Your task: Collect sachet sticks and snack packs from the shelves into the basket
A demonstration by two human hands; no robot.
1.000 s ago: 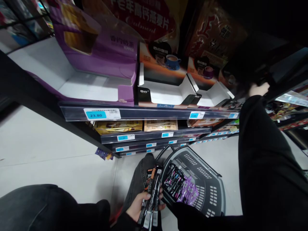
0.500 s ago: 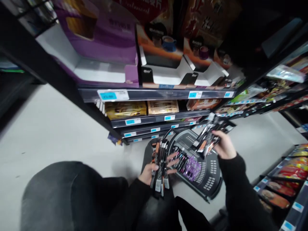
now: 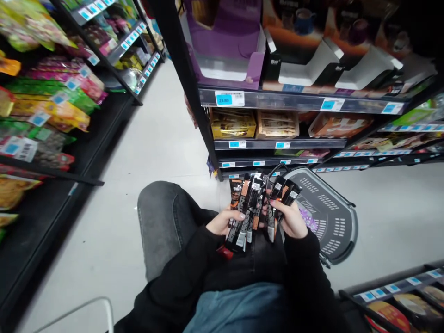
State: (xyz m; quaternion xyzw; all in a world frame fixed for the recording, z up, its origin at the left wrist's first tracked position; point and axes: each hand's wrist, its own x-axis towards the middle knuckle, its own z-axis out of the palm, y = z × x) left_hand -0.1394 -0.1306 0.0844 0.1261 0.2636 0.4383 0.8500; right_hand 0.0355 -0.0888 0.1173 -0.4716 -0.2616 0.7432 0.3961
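Note:
Above my lap my left hand (image 3: 224, 223) is closed around a bunch of slim black and orange stick sachets (image 3: 247, 212). Close beside it, my right hand (image 3: 293, 218) grips a second, smaller bunch of similar sachets (image 3: 277, 203), fanned at the top. The two bunches nearly meet; whether they touch is unclear. My thumbs lie across the fronts, and most other fingers are hidden behind. To the right on the floor stands a grey shopping basket (image 3: 329, 208), partly covered by my right hand, with purple sachets (image 3: 308, 219) showing inside.
Ahead is a black shelf (image 3: 277, 99) with opened display boxes, among them a purple box (image 3: 225, 51) and a black-orange box (image 3: 301, 69). Lower down sit boxes of yellow packets (image 3: 234, 124). Snack racks (image 3: 45, 106) line the left, and another shelf (image 3: 395, 289) stands at lower right.
My right hand has come in from over the basket with its sachets to beside my left hand. The left fingers, spread before, are now behind their bunch. The view has swung left.

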